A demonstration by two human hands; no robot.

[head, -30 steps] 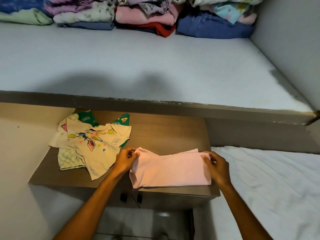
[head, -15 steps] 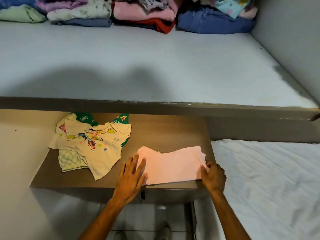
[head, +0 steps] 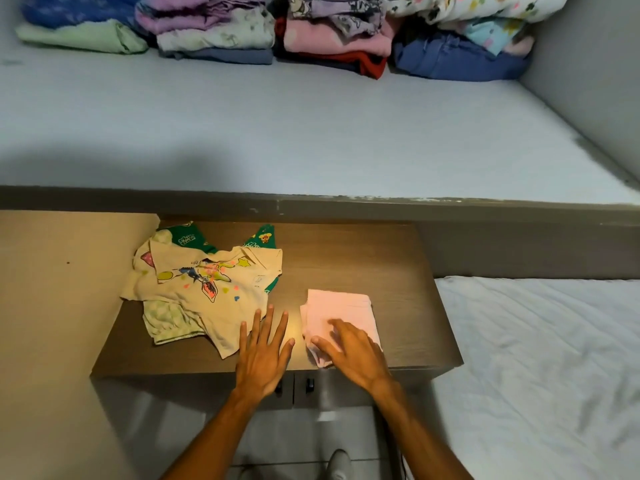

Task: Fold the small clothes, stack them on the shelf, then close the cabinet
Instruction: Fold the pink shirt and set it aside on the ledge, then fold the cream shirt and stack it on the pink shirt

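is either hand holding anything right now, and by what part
Nothing is gripped. The right hand presses flat on the pink cloth's near-left corner; the left hand rests open beside it.

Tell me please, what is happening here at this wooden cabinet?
A person is folding small clothes on the brown wooden cabinet top. The right hand presses flat on a small folded pink cloth. The left hand rests open beside it, the fingers at the edge of an unfolded cream printed shirt that lies over green garments. Folded clothes stacks sit at the back of the pale shelf above.
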